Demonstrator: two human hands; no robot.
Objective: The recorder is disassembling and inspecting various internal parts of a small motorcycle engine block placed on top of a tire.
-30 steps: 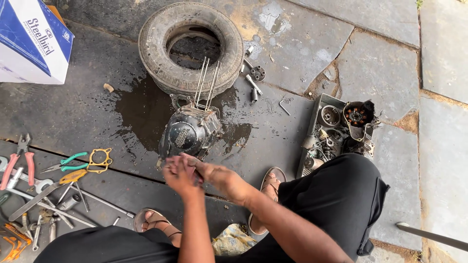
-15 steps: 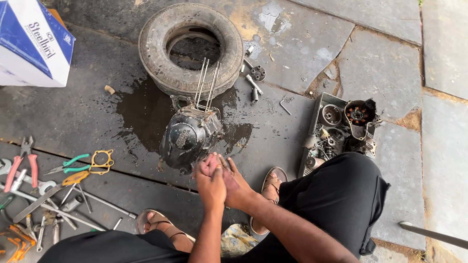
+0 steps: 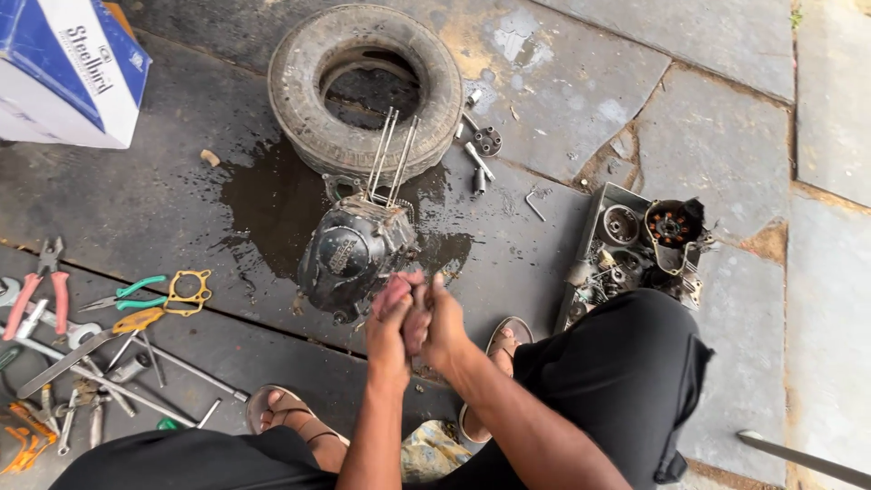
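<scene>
Your left hand (image 3: 390, 328) and right hand (image 3: 445, 322) were pressed together, fingers closed on something too hidden to name, just short of the dark engine case (image 3: 349, 259), which lay ahead, nearer your left, its studs (image 3: 392, 159) pointing away toward the tyre (image 3: 363, 86).

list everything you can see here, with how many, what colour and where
tyre: 1, grey, top centre, lying flat
engine case: 1, black, below tyre, in wet patch
studs: about 4, silver, rising from engine case
box: 1, blue and white, top left
pliers: 1, red-handled, left
hand tools: many, mixed, lower left
parts tray: 1, grey, right
sandals: 2, brown, bottom
left hand: 1, clasped with right
right hand: 1, before engine case
</scene>
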